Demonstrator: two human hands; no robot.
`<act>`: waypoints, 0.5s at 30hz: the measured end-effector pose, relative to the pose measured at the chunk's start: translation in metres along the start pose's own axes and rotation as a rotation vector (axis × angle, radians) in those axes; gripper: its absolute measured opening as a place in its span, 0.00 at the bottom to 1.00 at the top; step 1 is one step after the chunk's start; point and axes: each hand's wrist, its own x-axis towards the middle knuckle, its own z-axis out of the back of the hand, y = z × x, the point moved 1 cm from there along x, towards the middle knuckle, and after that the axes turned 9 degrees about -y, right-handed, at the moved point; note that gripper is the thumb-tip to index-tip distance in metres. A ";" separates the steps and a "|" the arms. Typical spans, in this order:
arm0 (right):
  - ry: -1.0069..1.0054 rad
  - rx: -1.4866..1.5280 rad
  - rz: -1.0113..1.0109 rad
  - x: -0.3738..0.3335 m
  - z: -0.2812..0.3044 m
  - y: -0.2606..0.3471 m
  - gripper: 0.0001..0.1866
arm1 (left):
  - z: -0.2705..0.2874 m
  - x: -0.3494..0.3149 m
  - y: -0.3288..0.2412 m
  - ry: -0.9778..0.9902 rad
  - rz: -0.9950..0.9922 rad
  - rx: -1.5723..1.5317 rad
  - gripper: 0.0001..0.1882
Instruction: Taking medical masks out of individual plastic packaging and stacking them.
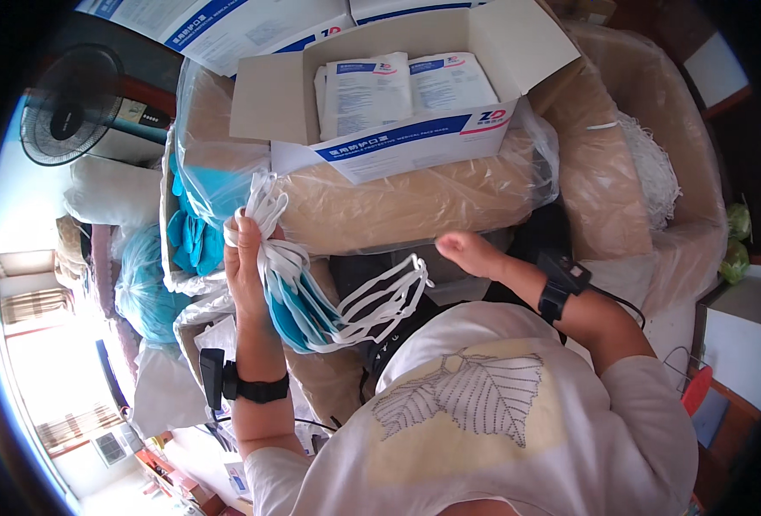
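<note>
- Grasping white straps, the left hand holds blue-and-white masks near the shirt.
- Right hand, just beside the masks: cannot tell whether clenched.
- Beyond, an open carton bears blue-banded lettering; packets inside carry print.

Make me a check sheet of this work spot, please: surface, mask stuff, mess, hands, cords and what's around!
Surface: brown cardboard under clear plastic, an open white box on it.
Mask stuff: a bunch of blue-and-white masks hanging by white straps.
Mess: blue pieces in a bag; white strings.
Hands: left hand grips the straps; right hand is apart from them, nothing seen in it.
Cords: one dark cord by the right wristband.
Around: a fan.
</note>
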 end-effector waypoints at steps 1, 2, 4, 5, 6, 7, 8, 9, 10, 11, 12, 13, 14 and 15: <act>-0.001 0.097 0.086 -0.003 0.004 0.027 0.32 | 0.004 0.002 -0.003 0.107 -0.003 0.058 0.13; -0.012 0.186 0.236 -0.014 0.011 0.061 0.34 | 0.003 0.001 -0.004 0.138 0.001 0.062 0.13; 0.005 0.206 0.586 -0.030 0.019 0.112 0.39 | -0.008 -0.001 -0.010 0.220 0.009 0.071 0.14; 0.044 0.134 0.784 -0.034 0.018 0.128 0.42 | -0.014 -0.003 -0.012 0.198 0.012 0.061 0.14; 0.145 0.110 0.782 -0.040 0.012 0.139 0.44 | -0.023 -0.005 -0.013 0.160 0.006 0.043 0.14; 0.246 0.085 0.779 -0.045 0.005 0.145 0.47 | -0.033 -0.007 -0.016 0.123 -0.001 0.024 0.14; 0.270 0.012 0.826 -0.046 -0.004 0.148 0.48 | -0.041 -0.009 -0.021 0.082 -0.012 0.009 0.14; 0.294 -0.062 0.872 -0.045 -0.012 0.149 0.49 | -0.045 -0.009 -0.028 0.086 -0.019 0.029 0.14; 0.318 -0.137 0.918 -0.045 -0.019 0.149 0.50 | -0.048 -0.007 -0.032 0.138 -0.051 0.027 0.15; 0.339 -0.099 0.872 -0.044 -0.026 0.146 0.47 | -0.050 -0.004 -0.036 0.189 -0.083 0.024 0.15; 0.361 -0.062 0.825 -0.042 -0.033 0.143 0.44 | -0.052 -0.001 -0.040 0.241 -0.116 0.022 0.15; 0.382 -0.025 0.778 -0.042 -0.038 0.140 0.41 | -0.056 0.001 -0.044 0.216 -0.137 0.038 0.16; 0.421 0.012 0.701 -0.043 -0.040 0.140 0.39 | -0.057 0.003 -0.045 0.166 -0.132 0.036 0.16; 0.460 0.048 0.624 -0.045 -0.042 0.140 0.37 | -0.056 0.005 -0.046 0.118 -0.127 0.034 0.17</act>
